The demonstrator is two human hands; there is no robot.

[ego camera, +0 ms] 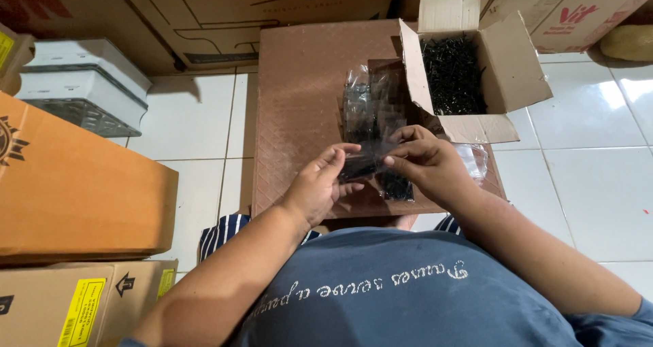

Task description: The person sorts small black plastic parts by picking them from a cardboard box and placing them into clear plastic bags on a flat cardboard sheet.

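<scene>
My left hand (320,184) and my right hand (428,163) meet over a brown board (299,109) on the floor. Both pinch a small clear plastic bag of black screws (360,164) between the fingertips. Just beyond the hands lies a pile of more filled clear bags (371,105). Another bag of black screws (396,186) lies under my right hand. An open cardboard box (507,68), full of loose black screws (452,75), stands at the board's far right corner.
Large orange and brown cartons (75,190) stand to my left, with a white plastic appliance (85,85) behind them. More cartons (272,13) line the far side. White floor tiles (585,177) lie to the right. Empty clear bags (474,158) lie beside the box.
</scene>
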